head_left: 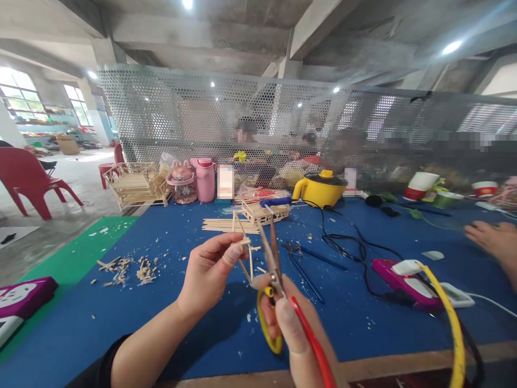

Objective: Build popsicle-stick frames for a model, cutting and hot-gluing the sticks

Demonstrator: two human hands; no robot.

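My left hand (pixel 212 272) pinches a small frame of thin wooden sticks (pixel 251 258) between thumb and fingers. In my right hand (pixel 297 334) is a pair of scissors (pixel 274 272), with a yellow loop and a red handle. Its blades point up and away, slightly parted, just right of the stick frame. Whether they touch the frame I cannot tell. Beyond the hands lie a bundle of wooden sticks (pixel 226 225) and a small wooden stick model (pixel 264 213). Blue-handled pliers (pixel 309 277) rest on the blue table right of the scissors.
Stick offcuts (pixel 121 269) lie on the left. At the back stand a larger stick model (pixel 137 183), a pink bottle (pixel 205 180) and a yellow pot (pixel 323 189). Black cables run to a purple power strip (pixel 407 283). Another person's hand (pixel 493 240) is at far right.
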